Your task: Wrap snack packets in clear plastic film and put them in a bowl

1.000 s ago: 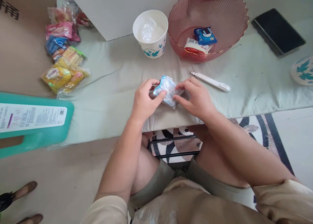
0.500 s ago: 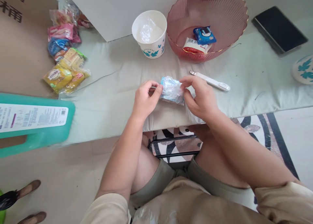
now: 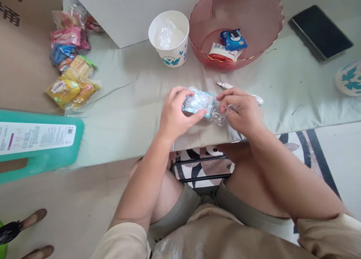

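Over the front part of the cloth-covered table, my left hand grips a small flat light-blue box, thumb along its near edge and fingers over its far left side. Shiny clear film covers part of the box. Bunched clear plastic wrap trails from its right end, and my right hand pinches that wrap between bent fingers. Just beyond my right hand lies a slim white tool with a metal tip, partly hidden by the fingers.
A white paper cup with crumpled clear film inside stands behind the box. Beside it, a pink ribbed bowl holds blue and red-white packets. A phone lies right. Snack packs and a green jug are left.
My left hand has moved its grip across the box. My right hand has drawn the clear wrap off to the right, baring more of the light-blue face.
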`<act>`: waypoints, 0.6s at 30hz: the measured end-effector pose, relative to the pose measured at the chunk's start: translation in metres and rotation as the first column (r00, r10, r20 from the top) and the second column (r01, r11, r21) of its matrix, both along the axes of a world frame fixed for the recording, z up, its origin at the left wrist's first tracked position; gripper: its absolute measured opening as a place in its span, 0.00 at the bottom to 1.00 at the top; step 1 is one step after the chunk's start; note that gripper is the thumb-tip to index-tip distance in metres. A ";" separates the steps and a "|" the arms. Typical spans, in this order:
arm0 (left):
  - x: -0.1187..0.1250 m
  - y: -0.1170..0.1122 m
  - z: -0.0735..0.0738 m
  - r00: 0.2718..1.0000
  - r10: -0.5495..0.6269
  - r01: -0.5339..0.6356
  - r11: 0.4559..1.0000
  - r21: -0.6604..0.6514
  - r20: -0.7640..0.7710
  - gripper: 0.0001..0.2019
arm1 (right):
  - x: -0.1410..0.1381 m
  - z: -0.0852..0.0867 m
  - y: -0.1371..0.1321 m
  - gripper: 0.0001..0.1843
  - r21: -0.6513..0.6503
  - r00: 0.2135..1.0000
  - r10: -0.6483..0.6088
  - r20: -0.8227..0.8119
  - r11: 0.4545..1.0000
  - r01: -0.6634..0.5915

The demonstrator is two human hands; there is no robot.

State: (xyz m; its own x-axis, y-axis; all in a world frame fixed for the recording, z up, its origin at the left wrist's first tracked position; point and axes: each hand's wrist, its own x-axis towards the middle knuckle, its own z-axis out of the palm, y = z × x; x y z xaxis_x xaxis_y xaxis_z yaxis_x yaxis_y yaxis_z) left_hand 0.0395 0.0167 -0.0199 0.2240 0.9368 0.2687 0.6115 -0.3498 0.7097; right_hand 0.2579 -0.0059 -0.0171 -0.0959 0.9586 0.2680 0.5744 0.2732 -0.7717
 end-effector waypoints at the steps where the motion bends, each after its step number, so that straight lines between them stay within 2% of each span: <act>1: 0.004 -0.001 0.000 1.000 -0.015 0.015 1.000 -0.010 -0.016 0.20 | -0.001 -0.001 0.000 0.11 0.001 1.000 0.007 -0.001 1.000 -0.007; 3: 0.007 -0.002 -0.001 1.000 -0.006 0.005 0.999 -0.040 -0.024 0.20 | -0.003 -0.002 0.001 0.11 -0.005 1.000 -0.007 0.006 1.000 0.007; 9: 0.001 0.001 0.000 0.996 0.054 -0.050 0.997 -0.054 0.076 0.01 | -0.003 -0.002 0.002 0.10 -0.024 1.000 -0.031 0.000 0.999 0.031; 12: -0.003 0.004 0.000 0.965 0.079 -0.057 0.994 -0.095 0.251 0.04 | -0.003 -0.002 0.003 0.10 -0.025 1.000 -0.024 -0.012 0.999 0.024; 15: -0.010 0.009 -0.002 0.854 0.192 -0.069 0.963 -0.259 0.484 0.09 | -0.001 -0.001 0.003 0.11 -0.028 0.999 -0.039 -0.022 0.999 0.038; 18: -0.026 0.017 -0.005 0.690 0.405 -0.156 0.892 -0.424 0.600 0.10 | 0.003 0.000 0.004 0.11 -0.048 0.996 -0.084 -0.026 0.995 0.083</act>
State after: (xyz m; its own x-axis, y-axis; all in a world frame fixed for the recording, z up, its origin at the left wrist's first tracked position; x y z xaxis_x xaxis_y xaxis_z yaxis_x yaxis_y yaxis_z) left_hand 0.0134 0.0335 -0.0249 -0.1818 0.9801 -0.0801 -0.0256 0.0767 0.9967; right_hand 0.2604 -0.0016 -0.0172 -0.0082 0.9746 0.2239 0.5716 0.1883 -0.7987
